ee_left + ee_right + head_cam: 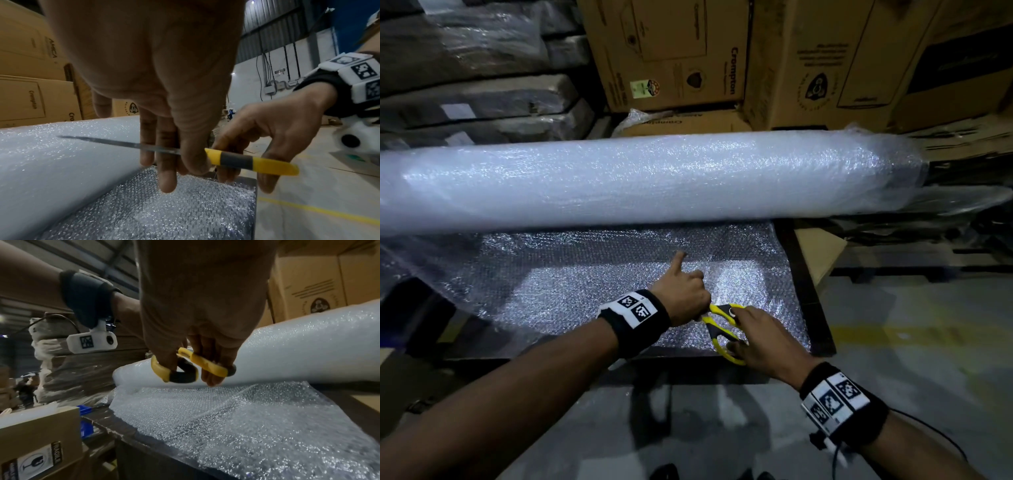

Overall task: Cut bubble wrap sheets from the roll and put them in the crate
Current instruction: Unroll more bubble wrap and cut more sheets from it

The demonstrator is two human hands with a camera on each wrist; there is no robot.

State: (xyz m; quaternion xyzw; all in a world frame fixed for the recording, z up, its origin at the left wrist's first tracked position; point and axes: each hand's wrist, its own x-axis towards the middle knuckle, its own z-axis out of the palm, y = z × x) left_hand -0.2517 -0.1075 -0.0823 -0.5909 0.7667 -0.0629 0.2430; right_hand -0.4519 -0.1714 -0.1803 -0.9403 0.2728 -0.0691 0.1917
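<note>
Head view, left to right. The long white roll of bubble wrap point(640, 178) lies across the far edge of the dark table point(822, 308), with a loose clear bubble wrap sheet point(571, 284) drawn off it toward the person and spread flat over the tabletop, presumably so that it can be cut. No crate can be identified with certainty in any view.

Left hand point(681, 298): its fingers point(166, 162) are curled round the blades of the yellow-and-black-handled scissors point(724, 329) close to the pivot, with the thumb raised clear toward the roll. Holding the tool by the closed blades suggests that it is being passed or steadied, not yet used.

Right hand point(763, 339): its fingers are threaded into the yellow handle loops, as the right wrist view shows, so this hand grips the scissors at the working end. The blades point toward the roll and lie above the sheet; whether they touch it cannot be told. Judged from this, the cut has not yet begun.

Background: stacked brown cardboard cartons point(671, 54) stand behind the roll, printed "Crompton"; one in the left wrist view appears to read "AMICA". At lower left in the right wrist view, a small carton point(39, 449) carries a "FRAGILE" label with a wine-glass symbol. Black wristbands on both arms bear square coded markers.
</note>
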